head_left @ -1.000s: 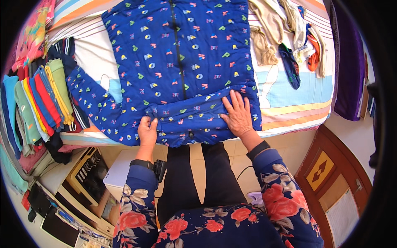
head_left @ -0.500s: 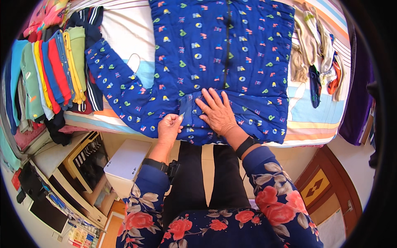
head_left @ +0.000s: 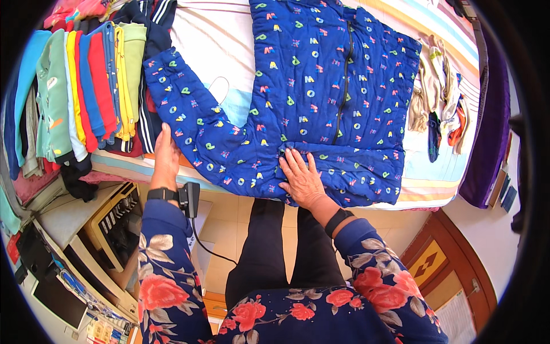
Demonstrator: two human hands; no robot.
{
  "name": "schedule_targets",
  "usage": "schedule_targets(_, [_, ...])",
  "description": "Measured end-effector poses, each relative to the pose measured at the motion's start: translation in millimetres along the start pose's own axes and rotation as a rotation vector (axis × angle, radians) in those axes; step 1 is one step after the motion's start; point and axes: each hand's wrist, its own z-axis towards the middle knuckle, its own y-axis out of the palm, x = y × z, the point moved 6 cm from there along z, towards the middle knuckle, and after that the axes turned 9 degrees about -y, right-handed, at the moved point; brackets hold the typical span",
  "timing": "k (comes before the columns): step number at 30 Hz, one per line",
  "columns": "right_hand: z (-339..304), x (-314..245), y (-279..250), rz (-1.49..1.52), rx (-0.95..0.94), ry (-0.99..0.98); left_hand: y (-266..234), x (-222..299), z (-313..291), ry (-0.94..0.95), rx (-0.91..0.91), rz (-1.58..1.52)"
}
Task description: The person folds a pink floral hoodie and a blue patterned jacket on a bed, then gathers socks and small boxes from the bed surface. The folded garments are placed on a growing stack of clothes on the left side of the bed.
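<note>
A dark blue padded jacket (head_left: 309,86) with colourful letters all over lies spread on the bed, its black zip running away from me. One sleeve (head_left: 200,129) stretches out to the left and bends away toward the folded clothes. Along the jacket's near side a layer is folded over. My right hand (head_left: 303,179) rests palm down on that fold, fingers stretched out. Beside the sleeve's outer edge, my left hand (head_left: 166,157) is held edgewise with its fingers extended; part of the fingers is hidden from view.
Folded clothes (head_left: 91,86) stand in a tight colourful row at the bed's left. Beige and patterned small garments (head_left: 438,86) lie right of the jacket. The striped bed sheet (head_left: 424,186) ends just before my legs. A cabinet (head_left: 80,212) stands lower left; a brown door (head_left: 444,269) is lower right.
My left hand has moved left from the jacket's folded corner to the outstretched sleeve, its fingers now straightened. My right hand stays on the fold. The view has shifted slightly.
</note>
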Motion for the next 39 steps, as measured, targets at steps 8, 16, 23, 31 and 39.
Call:
schedule_targets(8, [3.7, 3.0, -5.0, 0.091, -0.031, 0.017, 37.1, 48.3, 3.3, 0.08, -0.146, -0.144])
schedule_targets(16, [-16.6, 61.4, -64.6, 1.456, 0.488, 0.336, 153.1, 36.2, -177.4, 0.988, -0.113, 0.852])
schedule_targets(23, [-118.5, 132.2, -76.7, 2.282, 0.985, 0.206, 251.0, -121.4, -279.6, 1.162, -0.772, 1.277])
schedule_targets(31, [-214.6, 173.2, -0.3, 2.246, 0.953, 0.84, 159.8, -139.2, -188.7, 0.97, 0.083, 1.58])
schedule_targets(39, [-193.0, 204.2, -20.2, 1.751, 1.111, 1.263, 155.5, -129.0, -160.0, 0.902, 0.112, 1.422])
